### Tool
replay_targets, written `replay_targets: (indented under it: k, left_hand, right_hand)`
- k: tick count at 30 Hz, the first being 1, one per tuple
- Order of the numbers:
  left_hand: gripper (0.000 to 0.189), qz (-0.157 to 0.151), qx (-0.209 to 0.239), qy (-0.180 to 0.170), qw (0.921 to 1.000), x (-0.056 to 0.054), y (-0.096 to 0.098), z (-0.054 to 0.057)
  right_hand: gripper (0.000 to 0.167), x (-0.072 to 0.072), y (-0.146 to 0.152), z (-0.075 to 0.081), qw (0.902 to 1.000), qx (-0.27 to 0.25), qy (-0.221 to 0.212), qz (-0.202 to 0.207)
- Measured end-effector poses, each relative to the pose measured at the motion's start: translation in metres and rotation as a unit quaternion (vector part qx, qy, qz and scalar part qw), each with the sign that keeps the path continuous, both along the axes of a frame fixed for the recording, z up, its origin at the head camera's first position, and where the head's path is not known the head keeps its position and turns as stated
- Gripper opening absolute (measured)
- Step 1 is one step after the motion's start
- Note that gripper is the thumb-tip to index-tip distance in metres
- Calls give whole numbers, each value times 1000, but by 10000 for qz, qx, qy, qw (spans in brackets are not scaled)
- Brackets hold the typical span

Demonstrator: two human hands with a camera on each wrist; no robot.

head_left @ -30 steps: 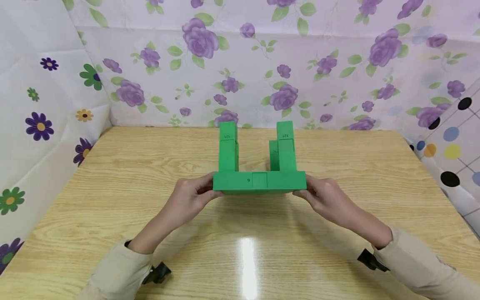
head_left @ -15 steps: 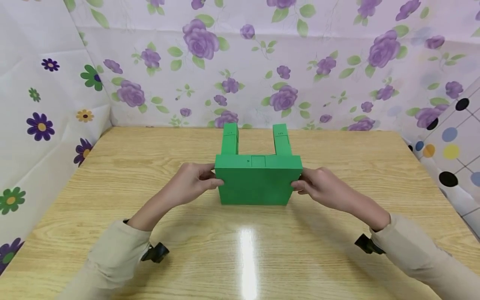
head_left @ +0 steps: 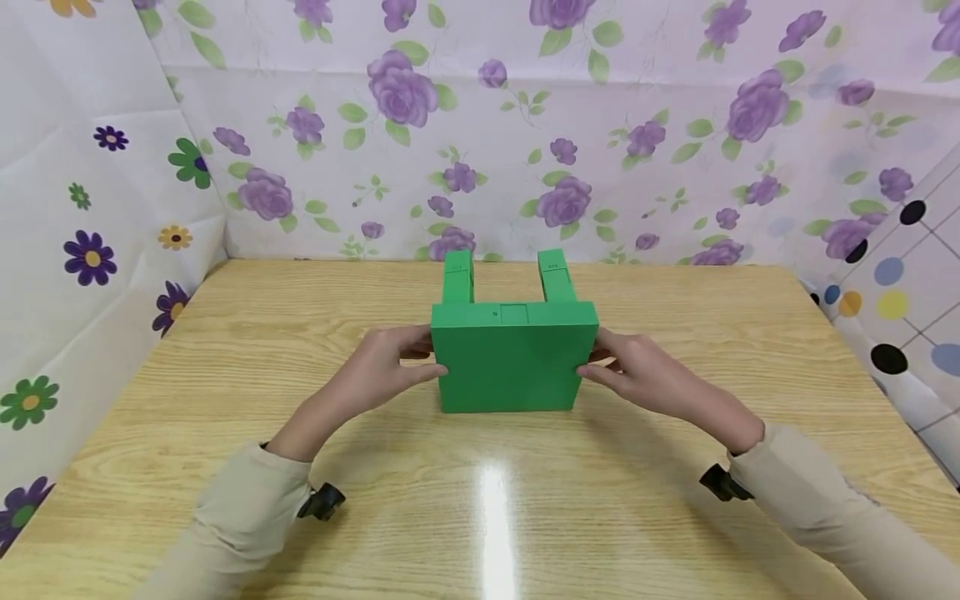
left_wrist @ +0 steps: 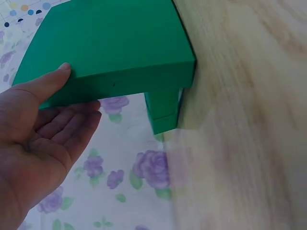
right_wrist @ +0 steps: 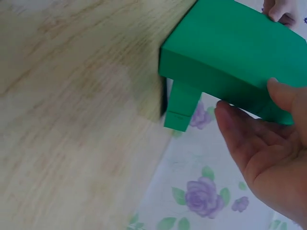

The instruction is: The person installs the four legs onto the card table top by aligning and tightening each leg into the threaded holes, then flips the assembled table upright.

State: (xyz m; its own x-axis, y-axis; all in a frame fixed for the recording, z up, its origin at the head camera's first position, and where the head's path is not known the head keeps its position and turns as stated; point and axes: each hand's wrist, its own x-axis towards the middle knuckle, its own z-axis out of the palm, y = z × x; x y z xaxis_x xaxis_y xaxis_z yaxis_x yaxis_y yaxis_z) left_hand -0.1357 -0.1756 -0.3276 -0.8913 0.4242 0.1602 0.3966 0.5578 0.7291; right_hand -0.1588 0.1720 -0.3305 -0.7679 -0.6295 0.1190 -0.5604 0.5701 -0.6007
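A small green stool-shaped piece [head_left: 513, 367] stands on its side on the table, its flat square slab toward me. Legs marked with small numbers point away; two upper ones show in the head view, and a lower leg [left_wrist: 163, 110] appears in the left wrist view. My left hand [head_left: 378, 371] grips the slab's left edge, thumb on the front face and fingers behind it. At the opposite edge, my right hand [head_left: 648, 375] holds the slab the same way. In the right wrist view another leg [right_wrist: 182, 105] juts out below the slab.
Beneath everything lies a wood-grain table [head_left: 375, 508] with a bright reflection near its front. A flowered sheet [head_left: 315, 83] hangs behind its far edge. Patterned sheets also rise at the left and right sides.
The stool-shaped piece has tipped so that its broad slab face now shows toward me, and its lower edge meets the table. Both hands kept hold; the last half second brought little motion.
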Motion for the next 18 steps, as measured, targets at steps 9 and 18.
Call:
replay_targets:
  k: [9,18]
  left_hand:
    - [44,-144,586,-414,9973,0,3,-22]
    - [46,184,2304,-1139,9662,3,1,-29]
  right_hand:
    - [60,-1,5,-18,9956,-935,21,31]
    - [76,1,-3,-33,9808,-1766,762,305]
